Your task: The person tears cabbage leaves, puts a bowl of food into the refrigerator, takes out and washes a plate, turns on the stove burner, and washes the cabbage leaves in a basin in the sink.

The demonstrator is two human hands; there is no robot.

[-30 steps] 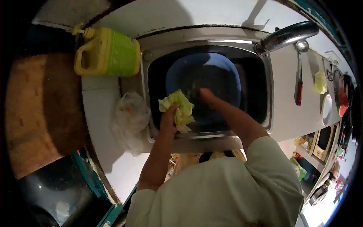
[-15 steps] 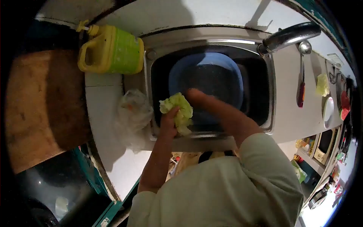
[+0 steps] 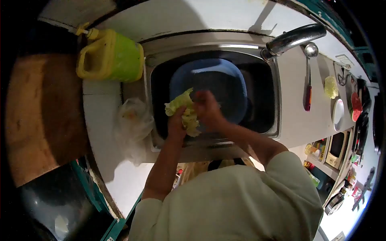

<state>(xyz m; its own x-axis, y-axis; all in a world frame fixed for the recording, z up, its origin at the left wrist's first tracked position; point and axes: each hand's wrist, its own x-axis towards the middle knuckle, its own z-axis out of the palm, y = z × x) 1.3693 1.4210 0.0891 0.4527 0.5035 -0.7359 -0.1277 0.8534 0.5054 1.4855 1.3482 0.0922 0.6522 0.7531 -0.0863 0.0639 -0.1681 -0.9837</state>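
Note:
Pale green, crinkled lettuce leaves (image 3: 183, 102) are bunched in my left hand (image 3: 177, 122), whose fingers and thumb are closed round them. Just right of the bunch is my right hand (image 3: 206, 108), close against the leaf edge. Motion smears its fingers, so I cannot make out whether they grip a leaf. Both hands are over the front left part of a blue basin (image 3: 241, 86), which sits inside the dark sink (image 3: 261, 92). What lies at the bottom of the basin is too dark to tell.
A clear plastic bag (image 3: 134, 120) lies left of the sink, with a yellow-green jug (image 3: 124, 58) behind it. The faucet (image 3: 295, 40) rises at the back right. A ladle (image 3: 308, 80), a yellow sponge-like piece (image 3: 331, 87) and a white dish (image 3: 338, 114) are on the right counter.
My right hand has come from behind the lettuce to its right side, with its fingers drawn in more. My left hand still holds the leaves. The whole view has shifted slightly.

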